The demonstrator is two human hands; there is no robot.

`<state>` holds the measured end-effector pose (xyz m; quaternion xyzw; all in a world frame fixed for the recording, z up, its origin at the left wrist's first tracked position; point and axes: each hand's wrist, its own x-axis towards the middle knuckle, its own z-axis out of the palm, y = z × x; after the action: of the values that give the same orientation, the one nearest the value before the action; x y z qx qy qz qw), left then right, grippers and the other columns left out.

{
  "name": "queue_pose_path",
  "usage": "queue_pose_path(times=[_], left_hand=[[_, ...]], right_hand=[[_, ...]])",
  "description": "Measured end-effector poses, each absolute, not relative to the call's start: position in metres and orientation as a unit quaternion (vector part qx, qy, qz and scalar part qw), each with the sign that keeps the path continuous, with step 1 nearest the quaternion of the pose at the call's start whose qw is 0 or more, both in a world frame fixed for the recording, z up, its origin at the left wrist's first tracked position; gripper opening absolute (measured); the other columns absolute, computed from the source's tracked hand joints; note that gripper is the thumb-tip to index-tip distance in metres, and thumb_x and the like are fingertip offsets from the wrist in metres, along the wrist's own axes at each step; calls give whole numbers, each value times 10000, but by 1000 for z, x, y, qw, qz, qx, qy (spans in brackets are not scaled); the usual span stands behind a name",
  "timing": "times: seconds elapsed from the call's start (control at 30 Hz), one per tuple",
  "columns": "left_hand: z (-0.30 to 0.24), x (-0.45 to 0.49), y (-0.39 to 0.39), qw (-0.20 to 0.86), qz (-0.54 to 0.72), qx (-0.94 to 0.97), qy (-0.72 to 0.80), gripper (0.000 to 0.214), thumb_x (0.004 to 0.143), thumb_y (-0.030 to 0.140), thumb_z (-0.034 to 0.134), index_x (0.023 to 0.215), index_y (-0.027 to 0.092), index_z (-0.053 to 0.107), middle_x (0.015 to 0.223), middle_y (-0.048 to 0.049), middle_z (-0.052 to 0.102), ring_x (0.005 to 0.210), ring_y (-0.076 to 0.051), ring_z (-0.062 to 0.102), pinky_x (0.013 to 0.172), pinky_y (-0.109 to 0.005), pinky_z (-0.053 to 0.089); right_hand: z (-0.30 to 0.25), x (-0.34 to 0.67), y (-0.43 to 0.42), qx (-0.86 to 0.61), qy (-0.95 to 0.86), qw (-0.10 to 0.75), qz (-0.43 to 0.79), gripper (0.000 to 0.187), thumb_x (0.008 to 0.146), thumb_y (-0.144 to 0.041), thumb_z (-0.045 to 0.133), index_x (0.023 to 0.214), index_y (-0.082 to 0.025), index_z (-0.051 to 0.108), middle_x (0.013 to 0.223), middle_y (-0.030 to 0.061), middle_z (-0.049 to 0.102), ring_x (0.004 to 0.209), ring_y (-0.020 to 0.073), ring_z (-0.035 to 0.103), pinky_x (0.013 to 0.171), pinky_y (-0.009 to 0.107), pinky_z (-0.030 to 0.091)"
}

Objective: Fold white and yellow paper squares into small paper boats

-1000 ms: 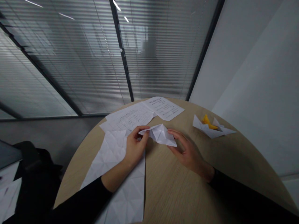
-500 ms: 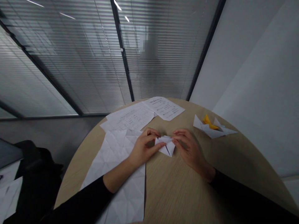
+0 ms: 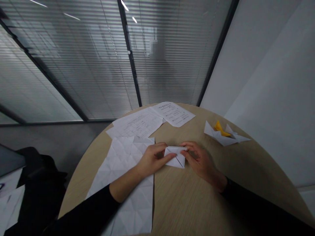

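Observation:
A small folded white paper (image 3: pixel 175 157) lies on the wooden table, its diagonal creases showing. My left hand (image 3: pixel 154 160) presses its left side with the fingertips. My right hand (image 3: pixel 199 160) pinches its upper right corner. Left of my left hand lies a large creased white paper sheet (image 3: pixel 123 173), partly under my left forearm. Two printed sheets (image 3: pixel 137 127) (image 3: pixel 172 113) lie at the far side of the table. The right side holds a white paper boat (image 3: pixel 222 137) with a yellow folded piece (image 3: pixel 220 128) inside it.
The round wooden table (image 3: pixel 187 203) ends in a curved edge on all visible sides. A dark bag (image 3: pixel 41 193) and some white papers (image 3: pixel 10 205) sit low at the left. Behind the table stands a glass wall with blinds, and a white wall rises at the right.
The white paper has come down from my hands' raised hold to lie flat on the table, folded smaller. Both hands have moved closer together and lower on it.

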<state>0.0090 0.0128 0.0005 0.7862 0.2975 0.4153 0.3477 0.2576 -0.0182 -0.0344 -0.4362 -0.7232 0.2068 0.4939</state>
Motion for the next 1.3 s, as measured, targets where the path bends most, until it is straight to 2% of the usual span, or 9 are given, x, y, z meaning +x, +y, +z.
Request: queue_pose_path(times=[0.13, 0.27, 0.47, 0.63, 0.77, 0.93, 1.03, 1.17, 1.3], left_hand=[[4, 9, 15, 374, 441, 746, 330, 335, 1037, 440, 811, 818, 188, 780, 751, -16, 669, 702, -157, 585, 655, -282, 465], [3, 8, 16, 417, 449, 711, 346, 343, 1019, 488, 828, 881, 174, 819, 807, -51, 762, 737, -175, 654, 675, -293, 524], [-4, 13, 14, 420, 433, 725, 332, 232, 980, 421, 871, 1040, 208, 801, 921, -58, 803, 820, -205, 724, 755, -340, 603], [-3, 12, 11, 277, 482, 761, 333, 506, 939, 434, 894, 1330, 221, 652, 1236, -108, 755, 965, -228, 726, 931, -414, 596], [2, 10, 7, 200, 418, 829, 313, 547, 897, 567, 900, 1256, 236, 652, 1075, -81, 774, 910, -260, 722, 821, -400, 563], [-4, 9, 6, 139, 394, 835, 359, 189, 987, 276, 726, 1167, 253, 674, 878, -20, 784, 750, -219, 708, 742, -353, 519], [-10, 5, 10, 168, 410, 816, 371, 233, 977, 203, 657, 1204, 247, 688, 943, -32, 806, 802, -223, 741, 743, -341, 541], [-10, 2, 15, 255, 433, 804, 317, 376, 953, 126, 572, 1295, 223, 692, 1146, -66, 830, 959, -217, 789, 835, -343, 605], [-3, 2, 14, 325, 438, 793, 271, 351, 1004, 189, 631, 1348, 195, 703, 1202, -93, 822, 955, -205, 787, 830, -331, 625]], right_hand=[[-32, 261, -21, -390, -747, 479, 246, 358, 1146, -271, 582, 1488, -291, 683, 1442, 117, 811, 1283, 286, 817, 1095, 473, 689], [-32, 261, -18, -368, -761, 463, 265, 405, 1101, -238, 626, 1498, -283, 690, 1429, 122, 820, 1303, 301, 810, 1099, 500, 687], [-38, 257, -14, -411, -755, 450, 245, 332, 940, -160, 761, 1242, -287, 813, 1177, 73, 899, 1045, 304, 884, 873, 436, 733], [-34, 255, -17, -471, -729, 465, 175, 87, 961, -264, 795, 1001, -291, 722, 822, 14, 847, 684, 241, 812, 586, 313, 612], [-32, 251, -21, -446, -757, 459, 132, 103, 985, -240, 721, 1020, -307, 650, 785, -4, 802, 694, 230, 791, 653, 326, 604], [-37, 253, -20, -451, -761, 453, 107, 171, 966, -188, 702, 1071, -307, 636, 764, -27, 746, 668, 215, 749, 671, 325, 578], [-35, 256, -19, -438, -761, 469, 94, 256, 949, -135, 658, 1140, -306, 663, 837, -13, 776, 726, 223, 770, 718, 329, 610], [-31, 259, -17, -426, -758, 484, 95, 364, 964, -85, 594, 1236, -304, 696, 1114, 34, 846, 1008, 242, 834, 905, 346, 665], [-29, 260, -16, -440, -733, 503, 124, 372, 984, -84, 556, 1243, -306, 705, 1155, 34, 830, 1067, 243, 825, 921, 355, 672]])
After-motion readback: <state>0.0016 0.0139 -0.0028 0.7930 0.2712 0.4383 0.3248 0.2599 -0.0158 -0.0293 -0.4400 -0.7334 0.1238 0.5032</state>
